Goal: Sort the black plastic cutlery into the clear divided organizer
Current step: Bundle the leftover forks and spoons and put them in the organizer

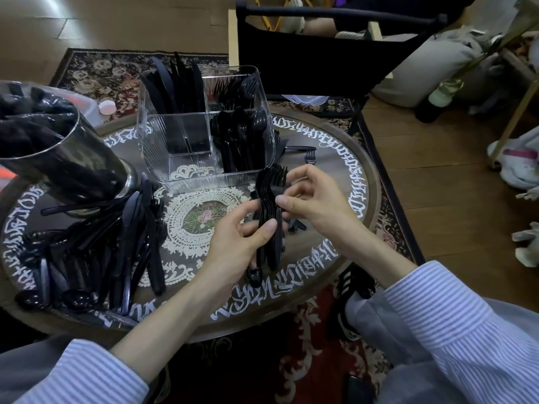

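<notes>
A nested stack of glossy black plastic forks point(269, 211) stands nearly upright over the round dark wooden table point(335, 217) with white lettering, tines toward the clear ribbed plastic divided organizer point(175, 147), handles toward the person; the left hand point(242, 243) curls round the handles, the right hand point(309, 199) pinches the stack just below the tines; the organizer holds knives at the back left, forks at the back right, spoons in front of them; a loose heap of black cutlery point(116, 243) lies left, its pieces hard to separate; a dark shiny metal cup point(58, 153) is cut off by the edge.
</notes>
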